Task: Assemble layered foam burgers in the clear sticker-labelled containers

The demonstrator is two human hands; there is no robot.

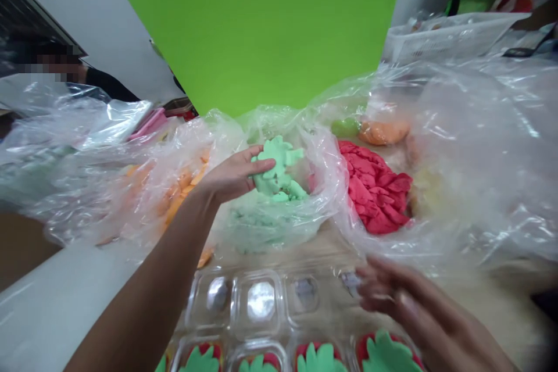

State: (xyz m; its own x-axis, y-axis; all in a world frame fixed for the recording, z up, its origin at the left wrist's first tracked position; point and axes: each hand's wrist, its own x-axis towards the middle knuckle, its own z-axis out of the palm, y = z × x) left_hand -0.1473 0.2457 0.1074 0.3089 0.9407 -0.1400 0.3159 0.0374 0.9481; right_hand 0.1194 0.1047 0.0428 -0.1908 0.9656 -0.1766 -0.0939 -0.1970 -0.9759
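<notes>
My left hand (238, 173) is closed, its thumb pressing on light green leaf-shaped foam pieces (272, 167). It holds them over an open clear plastic bag (279, 226) with more green pieces inside. My right hand (403, 299), blurred, hovers over the right end of a clear plastic tray (281, 302). Its fingers are stretched out and appear to hold nothing. The tray's nearer row of compartments holds red pieces with green leaf shapes (320, 357) on top; the farther row shows bare plastic.
Right of the green pieces, a bag holds many red pieces (377, 189), with orange pieces (383, 131) behind. Another bag with orange pieces (183, 189) lies left. A green panel (261, 29) rises behind. A white basket (449, 38) stands back right. Other people's arms (111, 84) show at both sides.
</notes>
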